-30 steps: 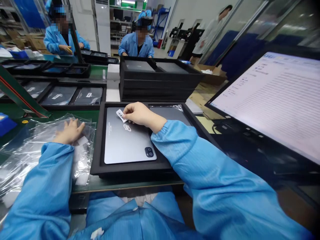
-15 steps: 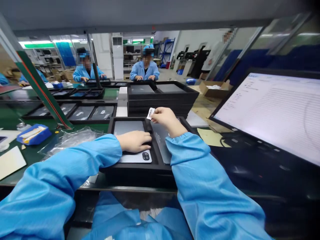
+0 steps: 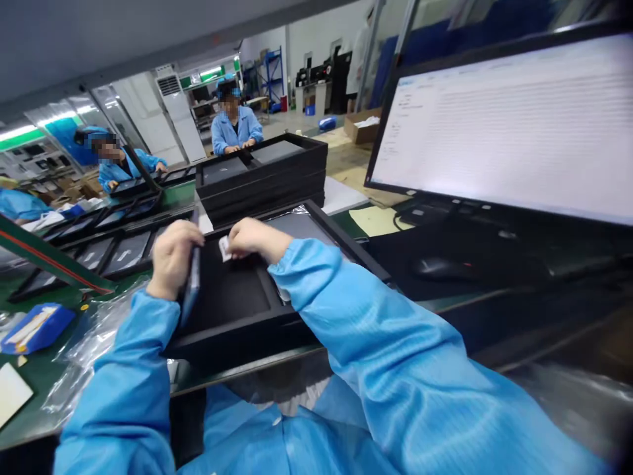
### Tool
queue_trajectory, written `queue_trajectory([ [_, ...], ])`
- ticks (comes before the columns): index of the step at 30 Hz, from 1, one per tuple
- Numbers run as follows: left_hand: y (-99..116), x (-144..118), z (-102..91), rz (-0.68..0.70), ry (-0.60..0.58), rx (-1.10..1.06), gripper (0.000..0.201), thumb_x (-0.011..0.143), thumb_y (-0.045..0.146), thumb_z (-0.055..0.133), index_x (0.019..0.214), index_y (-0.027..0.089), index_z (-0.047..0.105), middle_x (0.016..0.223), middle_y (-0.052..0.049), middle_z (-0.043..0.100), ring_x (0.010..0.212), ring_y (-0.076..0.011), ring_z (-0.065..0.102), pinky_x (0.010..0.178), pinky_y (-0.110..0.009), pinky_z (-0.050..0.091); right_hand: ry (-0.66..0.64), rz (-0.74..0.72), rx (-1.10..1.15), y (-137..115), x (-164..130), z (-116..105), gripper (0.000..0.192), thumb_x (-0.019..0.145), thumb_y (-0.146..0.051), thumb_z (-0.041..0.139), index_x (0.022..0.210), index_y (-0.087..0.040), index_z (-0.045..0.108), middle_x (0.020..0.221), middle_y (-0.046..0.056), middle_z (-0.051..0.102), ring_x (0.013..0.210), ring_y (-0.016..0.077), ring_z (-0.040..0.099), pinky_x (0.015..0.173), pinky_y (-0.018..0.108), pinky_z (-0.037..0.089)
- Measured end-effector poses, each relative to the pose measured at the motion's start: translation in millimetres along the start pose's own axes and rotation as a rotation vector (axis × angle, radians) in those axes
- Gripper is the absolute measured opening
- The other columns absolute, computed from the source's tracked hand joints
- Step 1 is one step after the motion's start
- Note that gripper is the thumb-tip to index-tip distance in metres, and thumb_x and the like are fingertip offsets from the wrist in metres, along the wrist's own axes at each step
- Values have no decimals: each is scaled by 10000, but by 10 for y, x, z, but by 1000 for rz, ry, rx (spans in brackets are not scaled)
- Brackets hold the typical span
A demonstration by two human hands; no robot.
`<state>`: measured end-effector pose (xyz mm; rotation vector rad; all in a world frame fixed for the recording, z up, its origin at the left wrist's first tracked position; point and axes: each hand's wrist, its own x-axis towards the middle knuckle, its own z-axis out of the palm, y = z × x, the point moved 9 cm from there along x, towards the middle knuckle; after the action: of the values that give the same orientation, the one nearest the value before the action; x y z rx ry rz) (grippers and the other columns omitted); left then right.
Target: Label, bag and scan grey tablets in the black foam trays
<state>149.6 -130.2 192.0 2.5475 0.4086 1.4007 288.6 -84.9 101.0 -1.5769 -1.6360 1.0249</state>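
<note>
The left hand gripped a thin grey tablet upright on edge over the black tray; the right hand pinched a small white barcode label beside it.

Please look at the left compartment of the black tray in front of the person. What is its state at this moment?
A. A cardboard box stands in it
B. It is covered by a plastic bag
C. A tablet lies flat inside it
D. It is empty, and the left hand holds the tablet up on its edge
D: the left hand grips the tablet raised on edge at the left side of the black tray, whose left compartment shows only its bare dark bottom.
</note>
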Motion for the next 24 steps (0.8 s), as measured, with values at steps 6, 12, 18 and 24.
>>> queue_trajectory([
  [6, -6, -31, -192, -65, 114, -1, 545, 1043, 538, 413, 731, 136, 607, 829, -68, 617, 912, -214, 638, 878, -453, 473, -136, -79, -337, -136, -54, 336, 407, 573, -89, 914, 399, -187, 559, 430, 32, 559, 601, 218, 642, 611, 300, 503],
  [12, -30, -146, 707, -38, -507, 163, 320, 1008, 409, 473, 911, 183, 678, 1014, -124, 701, 984, -240, 651, 940, -403, 521, 629, -233, -76, -225, -261, -1002, 203, 835, -324, 775, 724, -184, 677, 757, 44, 682, 777, 179, 643, 762, 279, 500],
  [18, 79, -342, 1116, 47, -811, 282, 342, 1035, 334, 373, 1098, 137, 646, 1184, -180, 655, 1110, -285, 617, 1013, -454, 505, 776, -421, 332, 60, -1373, -1258, 261, 943, -419, 657, 802, -204, 608, 695, -13, 549, 653, 135, 534, 654, 259, 454],
  [24, 538, 31, 1780, -169, -799, 326, 361, 984, 442, 588, 1203, 156, 607, 1185, -127, 649, 1060, -273, 654, 946, -397, 533, 855, -596, 493, 536, -2304, -1234, 377, 865, -504, 750, 708, -213, 569, 561, -45, 479, 492, 98, 399, 491, 245, 334],
])
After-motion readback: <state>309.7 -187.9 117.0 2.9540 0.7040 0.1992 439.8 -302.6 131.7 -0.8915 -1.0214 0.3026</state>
